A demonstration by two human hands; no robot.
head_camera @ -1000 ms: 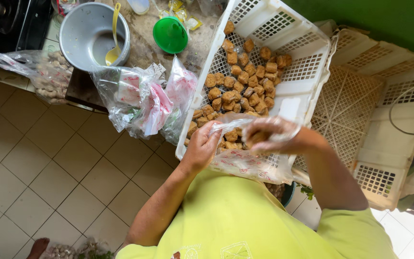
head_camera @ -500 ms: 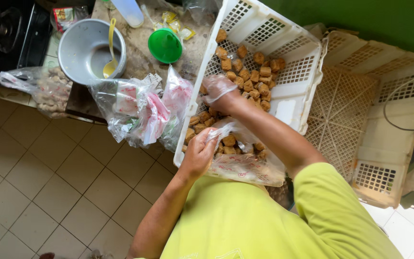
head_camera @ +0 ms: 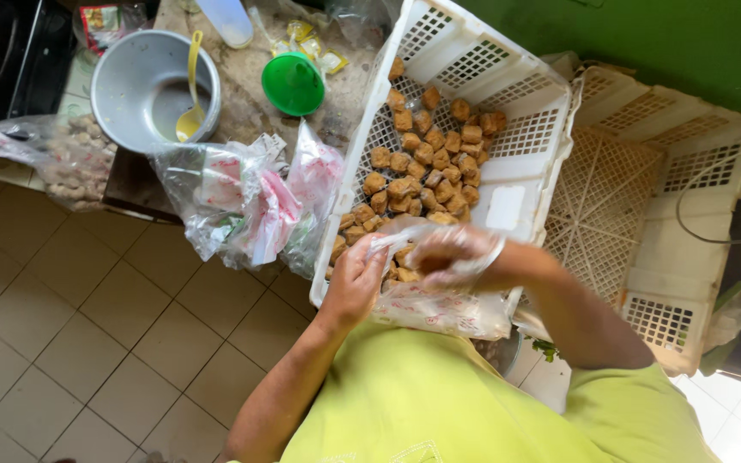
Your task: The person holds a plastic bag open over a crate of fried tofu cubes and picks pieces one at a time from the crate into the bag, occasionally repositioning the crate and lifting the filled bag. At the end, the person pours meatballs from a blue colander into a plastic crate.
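- A clear plastic bag (head_camera: pixel 439 304) partly filled with brown fried cubes is held at the near edge of a white slatted crate (head_camera: pixel 508 94), just in front of the person's yellow-green shirt.
- The bag's mouth is gripped at its left side by the left hand (head_camera: pixel 355 279), fingers closed on the plastic.
- The right hand (head_camera: pixel 452 255), covered in thin clear plastic, is clenched around a few brown cubes right over the bag's opening.
- More brown fried cubes (head_camera: pixel 426 159) are spread loosely over the crate's floor, from its far corner down to the hands.
- A second white crate (head_camera: pixel 645 214) is seen beside the first, to the right, against a green wall.
- A bundle of clear bags with red print (head_camera: pixel 250 201) lies just left of the first crate, at the edge of the surface (head_camera: pixel 242 94).
- Farther back on the surface, a green funnel (head_camera: pixel 293 84) and a grey metal pot (head_camera: pixel 152 86) with a yellow spoon (head_camera: pixel 190 116) inside are found.
- A bag of pale round pieces (head_camera: pixel 62 154) lies at the far left, over the tiled floor (head_camera: pixel 87 326).
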